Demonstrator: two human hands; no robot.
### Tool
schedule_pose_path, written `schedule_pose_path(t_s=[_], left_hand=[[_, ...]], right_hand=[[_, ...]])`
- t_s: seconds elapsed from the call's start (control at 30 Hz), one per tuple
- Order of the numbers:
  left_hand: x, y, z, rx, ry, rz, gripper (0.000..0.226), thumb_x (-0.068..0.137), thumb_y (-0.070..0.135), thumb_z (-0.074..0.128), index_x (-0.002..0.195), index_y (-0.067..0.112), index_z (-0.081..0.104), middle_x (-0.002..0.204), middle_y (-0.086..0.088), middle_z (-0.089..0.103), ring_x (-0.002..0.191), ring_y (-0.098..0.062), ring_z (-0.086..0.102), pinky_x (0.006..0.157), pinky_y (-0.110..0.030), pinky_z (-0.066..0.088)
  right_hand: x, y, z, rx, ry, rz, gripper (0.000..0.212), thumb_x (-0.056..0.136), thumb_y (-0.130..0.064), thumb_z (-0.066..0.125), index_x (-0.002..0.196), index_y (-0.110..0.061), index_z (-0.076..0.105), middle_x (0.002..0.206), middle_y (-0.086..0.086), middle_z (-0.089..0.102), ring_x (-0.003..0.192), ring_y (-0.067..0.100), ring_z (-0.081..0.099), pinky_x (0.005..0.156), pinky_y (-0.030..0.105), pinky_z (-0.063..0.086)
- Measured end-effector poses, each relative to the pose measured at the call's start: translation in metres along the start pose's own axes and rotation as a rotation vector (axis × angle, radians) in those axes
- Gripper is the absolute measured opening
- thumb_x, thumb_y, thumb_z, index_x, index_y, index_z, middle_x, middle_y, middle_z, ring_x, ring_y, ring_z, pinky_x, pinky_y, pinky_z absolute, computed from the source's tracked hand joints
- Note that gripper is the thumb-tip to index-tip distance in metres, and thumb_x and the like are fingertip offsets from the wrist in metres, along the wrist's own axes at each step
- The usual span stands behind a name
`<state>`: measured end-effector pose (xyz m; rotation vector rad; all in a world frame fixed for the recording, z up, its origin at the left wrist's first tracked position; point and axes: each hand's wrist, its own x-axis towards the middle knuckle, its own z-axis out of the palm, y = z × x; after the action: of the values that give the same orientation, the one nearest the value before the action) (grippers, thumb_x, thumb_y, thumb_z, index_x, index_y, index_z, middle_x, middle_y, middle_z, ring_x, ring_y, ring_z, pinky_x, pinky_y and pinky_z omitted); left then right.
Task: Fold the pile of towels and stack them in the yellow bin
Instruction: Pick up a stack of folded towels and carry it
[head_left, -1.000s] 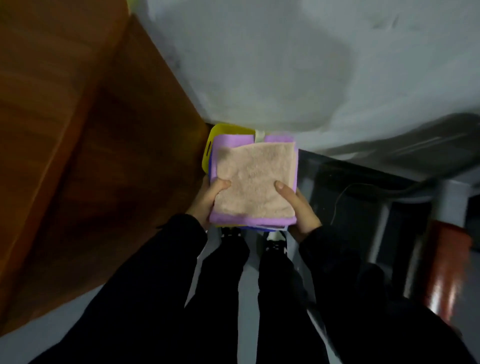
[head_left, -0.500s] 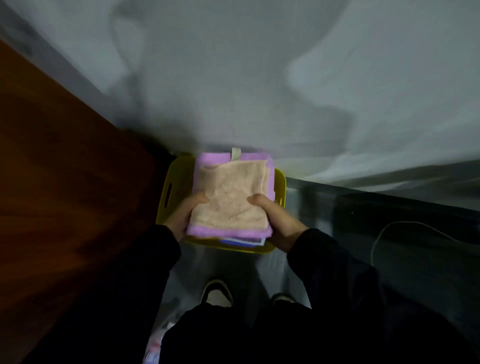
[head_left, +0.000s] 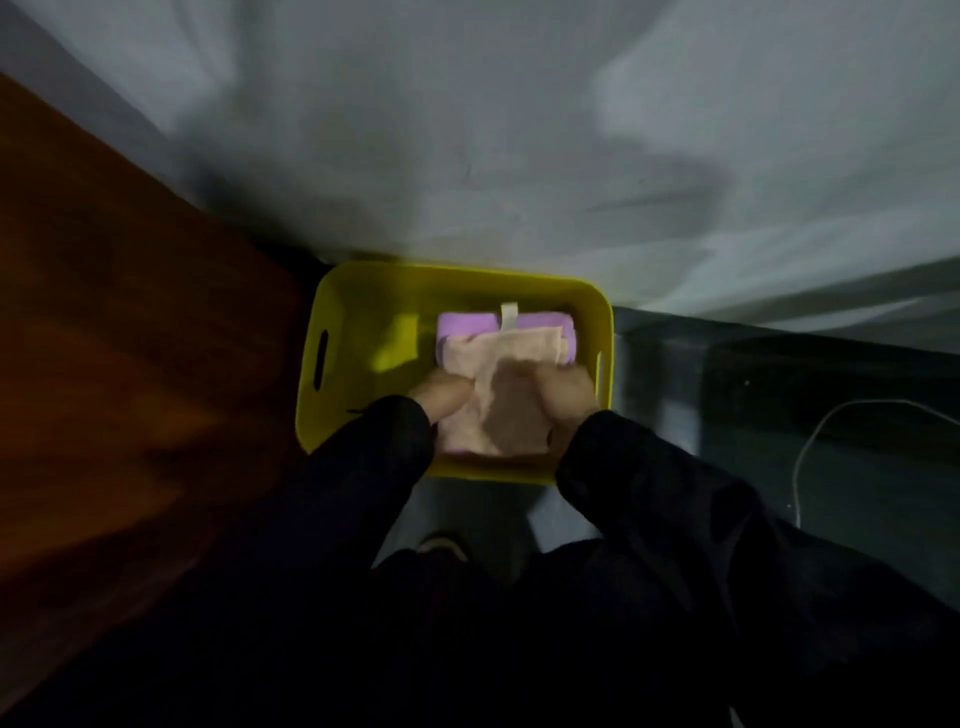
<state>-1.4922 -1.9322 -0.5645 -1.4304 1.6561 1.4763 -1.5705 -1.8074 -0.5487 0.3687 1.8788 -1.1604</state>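
Wooden furniture (head_left: 104, 364), far left. Yellow bin (head_left: 358, 291), on the floor below you. Your left hand (head_left: 439, 397) and right hand (head_left: 566, 397) grip the towel stack (head_left: 498, 395) at its two sides, fingers curled, equally near. Stack sits inside the bin's right half, long axis running away from you. Cable (head_left: 810, 441), right.

Words: I can read none anywhere.
Yellow bin (head_left: 363, 296): no letters or numbers that I can see.
Towel tag (head_left: 509, 318): too blurry for me to read.
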Motion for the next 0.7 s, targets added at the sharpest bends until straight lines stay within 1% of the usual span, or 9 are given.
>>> schedule_pose_path(t_s=[0.1, 0.13, 0.17, 0.23, 0.33, 0.4, 0.47, 0.57, 0.7], left_hand=[[-0.044, 0.008, -0.010, -0.045, 0.164, -0.004, 0.069, 0.100, 0.028, 0.058, 0.157, 0.006, 0.025, 0.156, -0.013, 0.041, 0.141, -0.030, 0.044, 0.101, -0.033, 0.042], [-0.067, 0.009, -0.014, -0.071, 0.200, 0.015, 0.075, 0.097, 0.034, 0.061, 0.158, 0.010, 0.025, 0.155, -0.009, 0.042, 0.140, -0.029, 0.043, 0.103, -0.033, 0.042], [-0.093, 0.012, -0.018, -0.115, 0.223, 0.039, 0.071, 0.092, 0.038, 0.062, 0.153, 0.013, 0.036, 0.146, -0.006, 0.050, 0.135, -0.029, 0.049, 0.102, -0.033, 0.045], [-0.139, 0.009, -0.026, -0.190, 0.235, 0.091, 0.047, 0.083, 0.038, 0.056, 0.123, 0.016, 0.064, 0.123, -0.010, 0.066, 0.116, -0.033, 0.062, 0.097, -0.043, 0.052], [-0.220, 0.006, -0.031, -0.459, 0.291, 0.105, 0.024, 0.077, 0.042, 0.055, 0.085, 0.025, 0.071, 0.096, -0.008, 0.074, 0.098, -0.034, 0.069, 0.087, -0.047, 0.055], [-0.313, 0.033, -0.038, -0.627, 0.333, 0.133, 0.015, 0.089, 0.030, 0.054, 0.084, 0.024, 0.068, 0.089, -0.001, 0.071, 0.090, -0.025, 0.070, 0.077, -0.033, 0.056], [-0.396, 0.054, -0.048, -0.723, 0.351, 0.133, 0.019, 0.102, 0.015, 0.049, 0.092, 0.016, 0.066, 0.086, -0.002, 0.068, 0.083, -0.018, 0.067, 0.067, -0.018, 0.053], [-0.500, 0.077, -0.061, -0.770, 0.288, 0.184, 0.020, 0.098, 0.012, 0.058, 0.081, 0.017, 0.067, 0.073, -0.001, 0.066, 0.069, -0.014, 0.061, 0.056, -0.016, 0.048], [-0.616, 0.090, -0.081, -0.756, 0.298, 0.278, 0.023, 0.100, 0.008, 0.056, 0.081, 0.015, 0.066, 0.067, 0.002, 0.067, 0.059, -0.009, 0.062, 0.052, -0.016, 0.045]], right_hand=[[-0.048, -0.015, -0.008, -0.065, 0.060, -0.135, 0.053, 0.082, -0.022, 0.074, 0.132, -0.012, 0.060, 0.121, 0.002, 0.067, 0.106, 0.022, 0.066, 0.087, 0.032, 0.057], [-0.075, -0.021, -0.012, -0.078, 0.040, -0.127, 0.054, 0.086, -0.023, 0.072, 0.137, -0.014, 0.056, 0.124, 0.001, 0.062, 0.109, 0.022, 0.063, 0.091, 0.033, 0.055], [-0.104, -0.029, -0.016, -0.095, 0.010, -0.112, 0.047, 0.091, -0.022, 0.069, 0.135, -0.015, 0.056, 0.121, 0.000, 0.060, 0.108, 0.021, 0.061, 0.089, 0.031, 0.052], [-0.158, -0.043, -0.024, -0.138, -0.051, -0.089, 0.024, 0.096, -0.020, 0.067, 0.119, -0.013, 0.068, 0.109, 0.002, 0.067, 0.099, 0.018, 0.062, 0.081, 0.025, 0.047], [-0.247, -0.075, -0.037, -0.183, -0.092, -0.097, 0.014, 0.094, -0.022, 0.069, 0.087, -0.013, 0.076, 0.083, 0.003, 0.072, 0.078, 0.016, 0.064, 0.074, 0.036, 0.052], [-0.307, -0.101, -0.054, -0.116, -0.124, -0.074, 0.021, 0.096, -0.020, 0.067, 0.086, -0.004, 0.076, 0.078, 0.010, 0.069, 0.072, 0.020, 0.064, 0.073, 0.042, 0.056], [-0.374, -0.135, -0.070, -0.052, -0.172, -0.075, 0.024, 0.101, -0.011, 0.061, 0.098, 0.011, 0.071, 0.078, 0.013, 0.065, 0.061, 0.011, 0.063, 0.062, 0.027, 0.052], [-0.462, -0.180, -0.093, 0.004, -0.212, -0.115, 0.022, 0.100, -0.003, 0.057, 0.081, -0.002, 0.069, 0.067, 0.006, 0.063, 0.055, 0.009, 0.057, 0.053, 0.019, 0.044], [-0.557, -0.211, -0.112, 0.066, -0.314, -0.214, 0.019, 0.099, -0.010, 0.060, 0.082, -0.011, 0.070, 0.079, 0.012, 0.067, 0.071, 0.023, 0.060, 0.066, 0.031, 0.049]])
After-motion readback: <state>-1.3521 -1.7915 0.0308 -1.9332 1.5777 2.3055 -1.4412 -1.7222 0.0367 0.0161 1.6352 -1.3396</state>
